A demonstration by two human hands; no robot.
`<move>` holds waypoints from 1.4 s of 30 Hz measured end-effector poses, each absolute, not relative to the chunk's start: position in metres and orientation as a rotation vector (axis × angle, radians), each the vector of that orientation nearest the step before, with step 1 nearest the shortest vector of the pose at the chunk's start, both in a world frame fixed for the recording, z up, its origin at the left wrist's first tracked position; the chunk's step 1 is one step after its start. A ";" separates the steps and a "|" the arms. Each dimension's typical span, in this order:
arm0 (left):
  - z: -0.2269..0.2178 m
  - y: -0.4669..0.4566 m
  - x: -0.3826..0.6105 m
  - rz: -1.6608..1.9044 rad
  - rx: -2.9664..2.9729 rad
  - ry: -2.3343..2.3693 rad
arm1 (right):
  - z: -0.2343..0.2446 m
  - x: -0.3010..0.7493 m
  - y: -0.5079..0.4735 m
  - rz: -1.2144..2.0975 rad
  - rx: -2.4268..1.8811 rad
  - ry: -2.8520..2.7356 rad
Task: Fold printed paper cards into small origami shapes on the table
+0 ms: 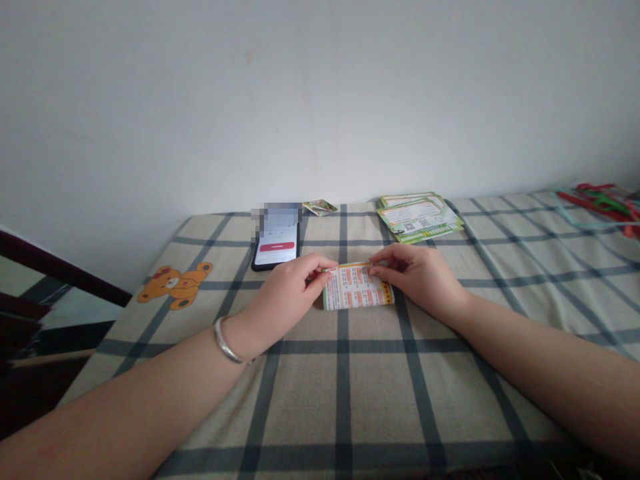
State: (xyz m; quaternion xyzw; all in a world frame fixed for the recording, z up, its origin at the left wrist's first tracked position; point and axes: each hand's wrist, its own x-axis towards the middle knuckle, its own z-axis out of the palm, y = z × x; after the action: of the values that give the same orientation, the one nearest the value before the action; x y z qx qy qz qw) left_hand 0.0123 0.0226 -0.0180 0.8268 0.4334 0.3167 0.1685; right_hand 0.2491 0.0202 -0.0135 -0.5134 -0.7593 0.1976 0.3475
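Both of my hands pinch a small printed paper leaflet (357,288) over the checked cloth. Its face carries columns of orange and dark print, with a green left edge and a yellow right edge. My left hand (293,287), below a silver bangle (226,341), closes thumb and fingers on the leaflet's upper left corner. At the upper right, my right hand (425,277) grips the top edge between thumb and fingers. The top edge looks like a fold, though I cannot tell for sure. Just behind my left hand lies a phone (277,243) with a lit screen.
A checked cloth (310,400) covers the table, which meets a pale wall. Printed leaflets (420,217) are stacked at the back right, and a small folded paper (321,207) lies by the phone. A bear cutout (175,285) sits left; red and green items (603,207) lie far right.
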 end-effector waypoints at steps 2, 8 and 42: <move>-0.020 0.025 0.013 0.902 2.496 1.212 | -0.014 0.250 0.022 0.506 -1.359 -2.009; -0.022 0.028 0.015 0.845 2.782 1.177 | -0.016 0.254 0.025 0.414 -1.373 -2.130; 0.002 0.005 0.015 0.279 2.995 0.948 | -0.019 0.259 0.030 0.282 -1.247 -2.212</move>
State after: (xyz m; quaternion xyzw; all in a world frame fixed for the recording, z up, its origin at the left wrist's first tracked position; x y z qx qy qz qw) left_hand 0.0148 0.0054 0.0022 0.9496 0.3006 0.0886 -0.0060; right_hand 0.2588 0.0302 -0.0193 -0.4673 -0.8288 0.1058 0.2891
